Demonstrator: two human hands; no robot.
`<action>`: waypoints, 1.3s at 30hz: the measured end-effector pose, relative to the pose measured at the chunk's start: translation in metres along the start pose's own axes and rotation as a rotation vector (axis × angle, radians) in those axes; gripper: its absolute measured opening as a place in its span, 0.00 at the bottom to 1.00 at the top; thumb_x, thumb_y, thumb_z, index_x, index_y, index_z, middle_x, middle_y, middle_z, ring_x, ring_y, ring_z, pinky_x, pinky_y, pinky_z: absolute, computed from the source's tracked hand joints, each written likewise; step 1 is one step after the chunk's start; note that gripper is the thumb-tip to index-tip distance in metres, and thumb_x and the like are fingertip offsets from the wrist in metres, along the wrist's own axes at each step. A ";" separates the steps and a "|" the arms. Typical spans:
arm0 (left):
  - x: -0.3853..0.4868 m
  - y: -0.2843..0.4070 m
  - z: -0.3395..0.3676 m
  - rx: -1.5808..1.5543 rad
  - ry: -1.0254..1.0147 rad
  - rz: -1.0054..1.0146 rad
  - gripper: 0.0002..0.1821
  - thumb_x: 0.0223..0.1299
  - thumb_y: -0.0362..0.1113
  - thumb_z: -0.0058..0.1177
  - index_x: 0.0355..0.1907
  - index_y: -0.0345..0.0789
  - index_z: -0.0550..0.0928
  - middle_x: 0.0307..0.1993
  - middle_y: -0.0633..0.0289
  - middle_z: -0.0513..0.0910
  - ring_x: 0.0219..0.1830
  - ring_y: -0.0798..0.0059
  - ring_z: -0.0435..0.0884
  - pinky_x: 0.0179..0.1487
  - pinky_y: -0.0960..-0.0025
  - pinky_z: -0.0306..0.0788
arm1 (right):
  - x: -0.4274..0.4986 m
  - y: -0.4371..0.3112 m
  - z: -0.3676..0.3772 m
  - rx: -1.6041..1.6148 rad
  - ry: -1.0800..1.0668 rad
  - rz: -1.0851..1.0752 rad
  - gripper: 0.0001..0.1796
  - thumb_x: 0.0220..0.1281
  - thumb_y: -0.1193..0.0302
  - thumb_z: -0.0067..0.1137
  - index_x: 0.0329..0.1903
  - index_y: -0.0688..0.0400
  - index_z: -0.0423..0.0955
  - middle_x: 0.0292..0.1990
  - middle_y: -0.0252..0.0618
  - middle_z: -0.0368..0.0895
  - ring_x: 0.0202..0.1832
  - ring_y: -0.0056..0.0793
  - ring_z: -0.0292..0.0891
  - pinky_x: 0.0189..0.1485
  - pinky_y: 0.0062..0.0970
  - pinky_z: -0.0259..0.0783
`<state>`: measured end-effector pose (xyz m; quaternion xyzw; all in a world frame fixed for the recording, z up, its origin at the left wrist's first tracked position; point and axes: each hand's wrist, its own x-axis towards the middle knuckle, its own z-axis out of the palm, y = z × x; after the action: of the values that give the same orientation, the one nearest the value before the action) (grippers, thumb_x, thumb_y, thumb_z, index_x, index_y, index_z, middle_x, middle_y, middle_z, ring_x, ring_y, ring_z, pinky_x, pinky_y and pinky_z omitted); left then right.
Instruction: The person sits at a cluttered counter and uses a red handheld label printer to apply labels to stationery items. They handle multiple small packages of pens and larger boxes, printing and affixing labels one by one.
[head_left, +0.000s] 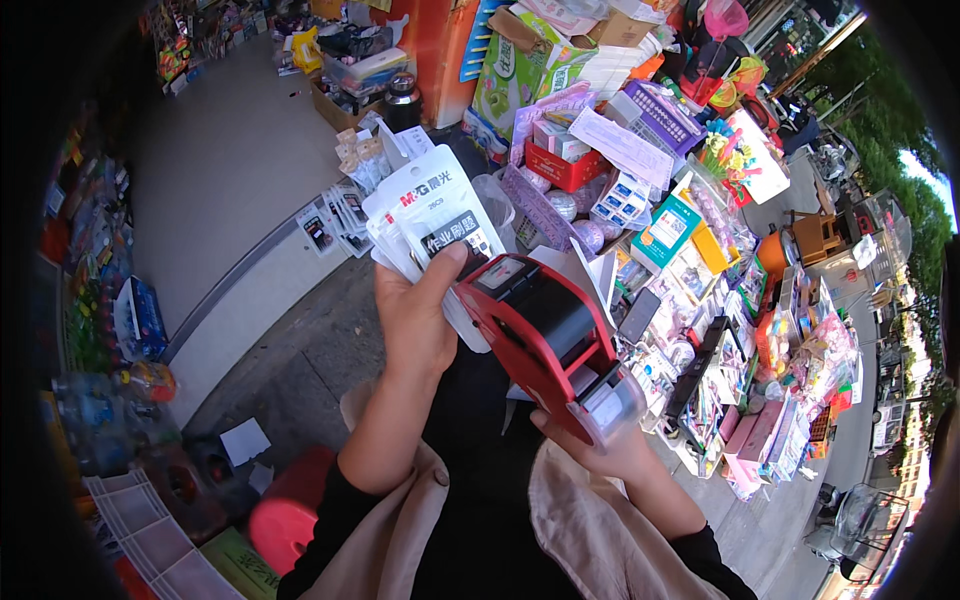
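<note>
My left hand (420, 311) grips a stack of white M&G packets (435, 199) that bear printed writing, with its thumb across the front one. Held in my right hand (600, 450) is a red and black price labeler (551, 337). One end of the labeler meets the lower right part of the packets; whether it presses on them I cannot tell. The fingers of my right hand are mostly hidden beneath the tool. More small packets (341, 217) stand on the pale step beyond my left hand.
A crowded stall of stationery and toys fills the right, with a purple basket (660, 112), a red box (566, 161), a phone (640, 315) and a black tray (701, 375). At lower left are a red stool (289, 517) and a white plastic rack (150, 525).
</note>
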<state>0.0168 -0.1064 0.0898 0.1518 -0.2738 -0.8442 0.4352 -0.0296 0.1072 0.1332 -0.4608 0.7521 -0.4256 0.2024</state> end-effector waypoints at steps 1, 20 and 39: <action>0.000 0.002 0.000 0.017 -0.026 0.039 0.23 0.59 0.20 0.54 0.58 0.33 0.69 0.49 0.57 0.80 0.48 0.71 0.82 0.53 0.67 0.76 | 0.001 -0.001 0.001 -0.049 -0.005 -0.007 0.15 0.56 0.71 0.67 0.47 0.59 0.77 0.37 0.41 0.82 0.37 0.36 0.79 0.42 0.30 0.74; -0.029 -0.003 -0.001 -0.098 -0.076 -0.261 0.23 0.63 0.30 0.53 0.60 0.32 0.70 0.52 0.56 0.79 0.53 0.68 0.80 0.57 0.63 0.74 | 0.043 -0.012 -0.007 0.736 0.152 0.285 0.23 0.56 0.72 0.68 0.55 0.61 0.73 0.45 0.36 0.81 0.49 0.25 0.75 0.49 0.26 0.72; -0.029 0.000 -0.016 -0.003 -0.254 -0.386 0.28 0.56 0.28 0.50 0.62 0.31 0.69 0.52 0.53 0.80 0.54 0.63 0.80 0.60 0.60 0.73 | 0.036 0.016 -0.028 1.146 0.177 0.227 0.26 0.63 0.65 0.59 0.60 0.62 0.68 0.51 0.44 0.79 0.55 0.32 0.73 0.61 0.33 0.66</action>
<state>0.0416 -0.0877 0.0774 0.0933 -0.2908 -0.9245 0.2281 -0.0752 0.0921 0.1388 -0.1571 0.4607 -0.7767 0.3998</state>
